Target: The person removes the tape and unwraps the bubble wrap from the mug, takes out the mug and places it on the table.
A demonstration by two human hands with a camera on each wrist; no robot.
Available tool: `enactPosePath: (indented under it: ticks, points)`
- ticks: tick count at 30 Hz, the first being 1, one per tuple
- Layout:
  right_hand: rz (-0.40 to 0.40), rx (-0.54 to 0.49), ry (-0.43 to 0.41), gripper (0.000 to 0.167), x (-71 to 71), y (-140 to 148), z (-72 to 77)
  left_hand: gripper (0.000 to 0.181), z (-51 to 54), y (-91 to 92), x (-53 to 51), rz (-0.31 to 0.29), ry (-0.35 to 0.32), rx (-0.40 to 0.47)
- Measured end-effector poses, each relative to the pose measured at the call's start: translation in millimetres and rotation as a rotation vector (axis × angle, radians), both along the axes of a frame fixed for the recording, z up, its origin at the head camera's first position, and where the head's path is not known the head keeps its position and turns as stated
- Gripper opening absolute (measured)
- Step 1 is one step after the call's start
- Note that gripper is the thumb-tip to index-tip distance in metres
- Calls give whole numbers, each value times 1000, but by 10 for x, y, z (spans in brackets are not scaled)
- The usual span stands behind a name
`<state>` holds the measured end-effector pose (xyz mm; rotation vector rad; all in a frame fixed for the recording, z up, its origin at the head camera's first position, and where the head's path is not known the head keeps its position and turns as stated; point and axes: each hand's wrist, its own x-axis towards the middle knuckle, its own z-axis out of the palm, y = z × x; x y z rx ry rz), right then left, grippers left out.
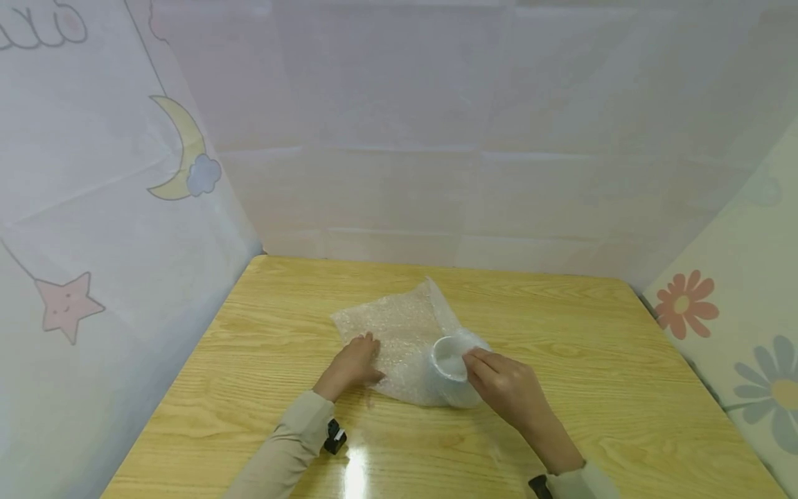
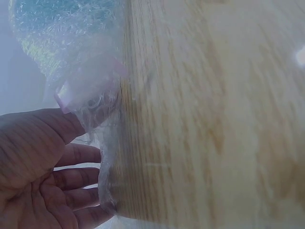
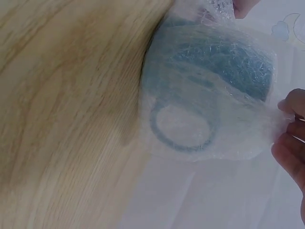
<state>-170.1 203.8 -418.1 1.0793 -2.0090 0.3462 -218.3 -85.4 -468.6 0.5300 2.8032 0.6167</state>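
Observation:
A light blue mug stands upright, partly wrapped in clear bubble wrap. Through the film in the right wrist view, the mug's ring-shaped handle shows. My right hand pinches a gathered edge of the wrap beside the mug's rim, between thumb and fingers. To the left, my left hand rests on the flat part of the sheet. In the left wrist view its fingers are fairly straight and touch the wrap's edge, while the thumb tip is partly covered by film.
A wood-grain table lies beneath everything. Pale sheet walls enclose it at the back and both sides, printed with a moon, a star and flowers. The loose wrap spreads left and back from the mug.

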Motion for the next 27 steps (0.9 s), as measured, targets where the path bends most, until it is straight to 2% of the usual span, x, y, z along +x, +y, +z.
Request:
enactPosePath:
  ticks: [5,11,17,22,27]
  points:
    - [-46,-66,29,36,10,-5,11,69,-5,-4,6,5,-3,0]
    - [-37,-96,64,31,4,3,9,69,-3,-4,8,8,-6,3]
    - [40,-21,-16,34,7,32,28,68,4,-8,5,6,1,5]
    - [135,16,-22,35,-1,22,50,68,-9,-7,-2,0,-1,7]
    - [172,76,-96,32,-5,33,62,68,-15,-14,0,0,-9,15]
